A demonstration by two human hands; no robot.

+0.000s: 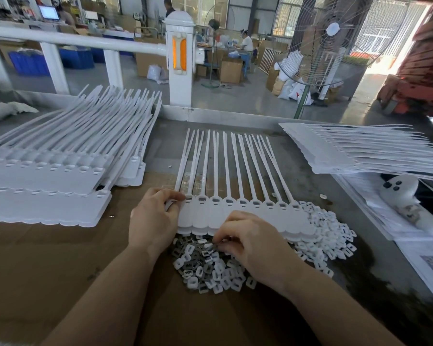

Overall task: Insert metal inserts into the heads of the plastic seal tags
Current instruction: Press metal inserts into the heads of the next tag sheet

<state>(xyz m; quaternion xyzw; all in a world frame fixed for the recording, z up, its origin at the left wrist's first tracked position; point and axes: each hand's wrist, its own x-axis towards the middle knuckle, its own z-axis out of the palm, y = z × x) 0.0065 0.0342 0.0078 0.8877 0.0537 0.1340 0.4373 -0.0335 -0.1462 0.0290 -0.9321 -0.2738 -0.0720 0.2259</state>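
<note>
Smooth white tag strip (245, 216), flat, scalloped

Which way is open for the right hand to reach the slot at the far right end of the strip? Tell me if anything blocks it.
Probably yes. The right hand is over the insert pile, just below the strip of seal tags. The far-right slot lies uncovered with nothing standing between. The left hand holds the opposite end.

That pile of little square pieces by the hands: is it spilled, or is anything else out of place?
It looks loosely heaped rather than spilled. The pile of inserts spreads under the strip of seal tags. One stray insert lies apart on the table, to the right.
</note>
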